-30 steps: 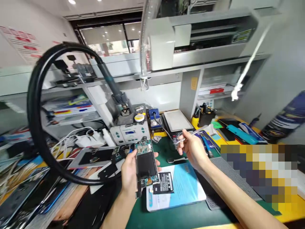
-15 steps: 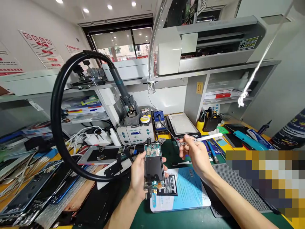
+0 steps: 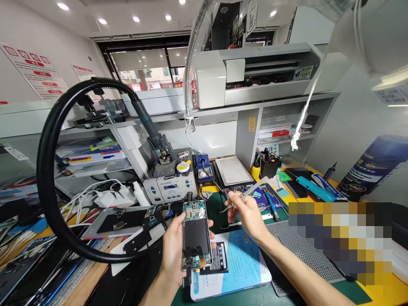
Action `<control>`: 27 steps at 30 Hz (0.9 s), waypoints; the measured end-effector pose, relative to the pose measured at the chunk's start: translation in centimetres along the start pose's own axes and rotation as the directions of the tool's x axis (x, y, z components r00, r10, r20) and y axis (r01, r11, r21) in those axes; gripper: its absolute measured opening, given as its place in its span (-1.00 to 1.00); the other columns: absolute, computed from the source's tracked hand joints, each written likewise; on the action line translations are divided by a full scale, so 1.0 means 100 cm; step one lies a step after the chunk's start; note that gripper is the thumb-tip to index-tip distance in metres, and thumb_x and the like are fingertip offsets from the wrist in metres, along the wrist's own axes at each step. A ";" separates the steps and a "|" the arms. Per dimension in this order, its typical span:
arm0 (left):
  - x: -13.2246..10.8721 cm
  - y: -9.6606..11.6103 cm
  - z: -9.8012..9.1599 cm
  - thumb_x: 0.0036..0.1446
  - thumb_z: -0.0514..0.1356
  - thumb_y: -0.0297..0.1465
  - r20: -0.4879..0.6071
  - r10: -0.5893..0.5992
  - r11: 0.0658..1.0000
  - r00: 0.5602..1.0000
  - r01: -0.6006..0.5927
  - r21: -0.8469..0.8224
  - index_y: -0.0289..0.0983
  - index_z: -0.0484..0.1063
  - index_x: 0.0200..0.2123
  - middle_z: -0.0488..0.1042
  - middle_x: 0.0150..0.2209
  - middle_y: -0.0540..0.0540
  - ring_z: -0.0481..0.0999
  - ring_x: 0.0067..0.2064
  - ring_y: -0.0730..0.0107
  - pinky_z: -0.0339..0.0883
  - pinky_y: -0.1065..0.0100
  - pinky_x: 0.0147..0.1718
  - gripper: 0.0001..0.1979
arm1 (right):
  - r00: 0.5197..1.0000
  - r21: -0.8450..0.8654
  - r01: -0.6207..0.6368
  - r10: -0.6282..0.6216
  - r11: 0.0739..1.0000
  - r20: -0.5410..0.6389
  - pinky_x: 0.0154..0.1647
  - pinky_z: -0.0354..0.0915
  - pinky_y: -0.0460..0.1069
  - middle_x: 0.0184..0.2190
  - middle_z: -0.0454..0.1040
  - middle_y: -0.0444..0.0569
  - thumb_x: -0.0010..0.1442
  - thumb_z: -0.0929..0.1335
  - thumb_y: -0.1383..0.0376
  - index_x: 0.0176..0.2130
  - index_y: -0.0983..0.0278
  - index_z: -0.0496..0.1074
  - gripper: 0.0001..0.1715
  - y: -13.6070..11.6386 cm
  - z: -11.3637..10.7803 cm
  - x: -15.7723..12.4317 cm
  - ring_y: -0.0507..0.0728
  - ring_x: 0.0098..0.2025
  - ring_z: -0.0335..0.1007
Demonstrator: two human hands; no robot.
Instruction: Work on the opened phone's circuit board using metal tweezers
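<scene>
In my left hand (image 3: 174,244) lies an opened smartphone (image 3: 196,233), its circuit board showing at the top and a dark battery bay below. My fingers wrap round its back and right edge. A black flex strip hangs from its lower end. My right hand (image 3: 247,212) pinches metal tweezers (image 3: 248,193), whose curved tips point left, to the right of the phone and apart from it. Beneath the phone, a removed black battery (image 3: 218,258) rests on a blue and white box (image 3: 242,272). A thin white-handled tool (image 3: 245,222) lies behind the box.
A hot air station (image 3: 170,187) stands behind, its thick black hose (image 3: 44,170) looping on the left. Several phone parts and cables crowd the left side. On the right are a grey perforated mat (image 3: 302,250), a turquoise tool (image 3: 315,189) and a spray can (image 3: 369,170).
The whole view has shifted, with bench items sitting further left. My right hand has turned the tweezers so their tips angle down and nearer the phone. My left hand still holds the phone.
</scene>
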State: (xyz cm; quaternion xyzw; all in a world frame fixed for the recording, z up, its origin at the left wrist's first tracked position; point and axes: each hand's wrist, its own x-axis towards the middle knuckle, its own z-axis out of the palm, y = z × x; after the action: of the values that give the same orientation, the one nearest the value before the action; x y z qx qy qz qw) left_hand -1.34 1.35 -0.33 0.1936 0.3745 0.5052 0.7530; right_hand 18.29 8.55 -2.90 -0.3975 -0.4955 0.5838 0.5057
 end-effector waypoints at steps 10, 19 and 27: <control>0.001 -0.003 0.003 0.36 -0.02 -0.04 -0.049 0.007 1.000 0.999 -0.007 -0.005 -0.52 0.61 -0.22 0.61 -0.47 -0.33 0.60 -0.49 0.08 0.41 0.24 -0.47 -0.35 | 0.998 -0.069 0.036 -0.033 0.997 0.045 -0.51 0.37 -0.09 -0.44 0.43 -0.19 0.50 0.35 0.02 -0.21 0.33 0.46 -0.57 0.003 0.003 -0.002 -0.02 -0.55 0.34; 0.006 -0.003 0.003 0.37 -0.08 -0.04 -0.079 0.014 1.000 0.997 -0.015 -0.011 -0.56 0.60 -0.28 0.60 -0.49 -0.41 0.59 -0.53 0.03 0.41 0.20 -0.47 -0.30 | 0.994 -0.123 0.083 -0.074 0.989 0.078 -0.47 0.38 -0.06 -0.56 0.35 -0.24 0.49 0.31 -0.06 -0.32 0.31 0.44 -0.45 0.000 0.005 -0.006 0.01 -0.57 0.35; 0.004 0.005 -0.005 0.35 -0.04 0.00 -0.047 0.100 0.993 0.994 -0.102 -0.052 -0.57 0.63 -0.24 0.61 -0.48 -0.34 0.59 -0.49 0.12 0.38 0.25 -0.41 -0.28 | 0.999 -0.110 0.028 -0.022 0.994 0.049 -0.52 0.23 -0.01 -0.68 0.32 -0.15 0.18 0.38 -0.38 -0.52 0.24 0.39 -0.22 -0.003 0.012 -0.011 0.09 -0.61 0.31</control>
State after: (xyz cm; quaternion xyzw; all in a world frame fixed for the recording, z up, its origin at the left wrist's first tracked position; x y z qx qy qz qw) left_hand -1.94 1.88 -0.51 0.1805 0.3668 0.5569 0.7230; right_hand 17.37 7.30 -2.39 -0.4046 -0.5440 0.5584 0.4781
